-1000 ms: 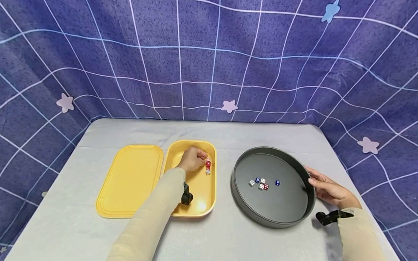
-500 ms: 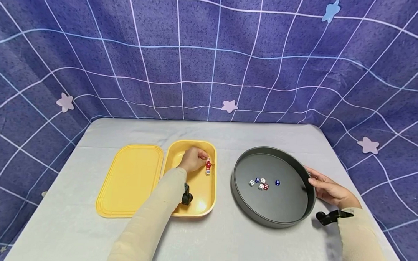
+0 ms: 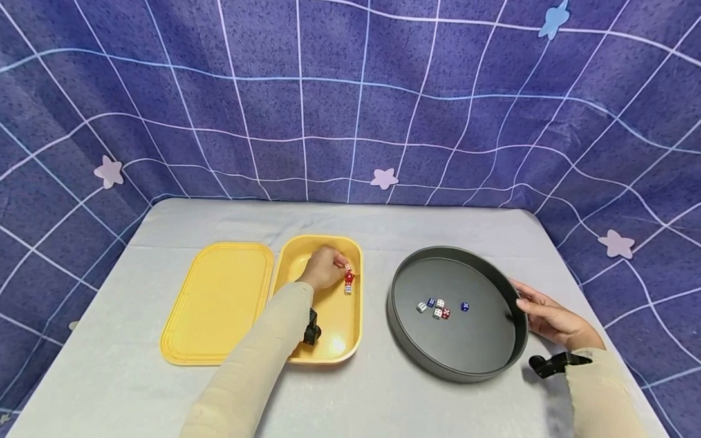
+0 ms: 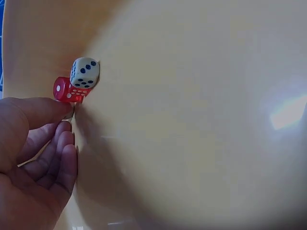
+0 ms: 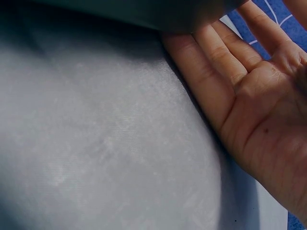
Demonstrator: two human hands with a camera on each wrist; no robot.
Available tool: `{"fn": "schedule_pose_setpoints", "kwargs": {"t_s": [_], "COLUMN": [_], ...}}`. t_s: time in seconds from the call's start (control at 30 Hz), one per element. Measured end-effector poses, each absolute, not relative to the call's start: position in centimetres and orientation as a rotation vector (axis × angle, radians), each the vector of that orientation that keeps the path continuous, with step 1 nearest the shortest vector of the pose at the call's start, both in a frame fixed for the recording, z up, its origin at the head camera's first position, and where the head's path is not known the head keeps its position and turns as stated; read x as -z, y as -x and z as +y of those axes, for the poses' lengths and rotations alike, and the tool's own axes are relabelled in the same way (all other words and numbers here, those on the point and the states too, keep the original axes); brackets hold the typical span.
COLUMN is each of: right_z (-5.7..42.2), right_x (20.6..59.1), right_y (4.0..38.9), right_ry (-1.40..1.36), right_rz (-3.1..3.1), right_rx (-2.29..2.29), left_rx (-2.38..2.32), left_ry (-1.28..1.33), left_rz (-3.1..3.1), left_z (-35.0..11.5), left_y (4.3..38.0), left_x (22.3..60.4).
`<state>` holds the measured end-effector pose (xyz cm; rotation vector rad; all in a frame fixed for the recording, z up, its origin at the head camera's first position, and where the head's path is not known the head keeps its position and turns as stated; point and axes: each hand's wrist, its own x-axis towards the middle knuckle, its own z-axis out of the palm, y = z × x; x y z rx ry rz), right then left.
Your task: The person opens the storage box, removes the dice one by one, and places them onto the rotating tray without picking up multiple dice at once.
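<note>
Inside the yellow tub [image 3: 354,338], my left hand [image 3: 323,268] pinches a white die [image 3: 348,266] between thumb and fingers. In the left wrist view the fingers hide most of that die. Close beside it along the tub's right side are a red die [image 4: 62,89] and a white die [image 4: 85,73] with dark pips, lined up with it. My right hand [image 3: 556,316] holds the rim of a round dark grey pan [image 3: 468,345], thumb at the rim and fingers along the outer wall. Several white, blue and red dice [image 3: 438,313] lie in the pan; one blue die [image 3: 465,307] sits apart.
A flat yellow lid [image 3: 220,305] lies left of the tub, close to its side. The table [image 3: 373,407] has a pale grey cloth. Behind it hangs a blue curtain [image 3: 331,109] with a grid and stars.
The die at my left fingertips has turned slightly, and the red and white dice beside it have shifted a little towards me. My right hand and the pan stay practically still.
</note>
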<state>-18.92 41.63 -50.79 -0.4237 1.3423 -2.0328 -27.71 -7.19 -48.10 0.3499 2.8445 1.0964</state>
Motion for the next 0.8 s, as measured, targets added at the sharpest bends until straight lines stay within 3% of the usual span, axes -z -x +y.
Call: {"fn": "schedule_pose_setpoints", "kwargs": {"t_s": [0.47, 0.8], "right_z": [41.6, 41.8], "right_x": [50.8, 50.9], "right_y": [18.8, 18.9], "right_ry": [0.379, 0.432], "right_rz": [1.397, 1.385], "right_rx": [2.017, 2.024], "left_rx": [-0.974, -1.027], "left_ry": [-0.354, -0.395], "left_rz": [2.815, 2.775], "left_z": [-8.7, -9.6], "left_y": [27.5, 27.4], "left_x": [46.6, 43.4]}}
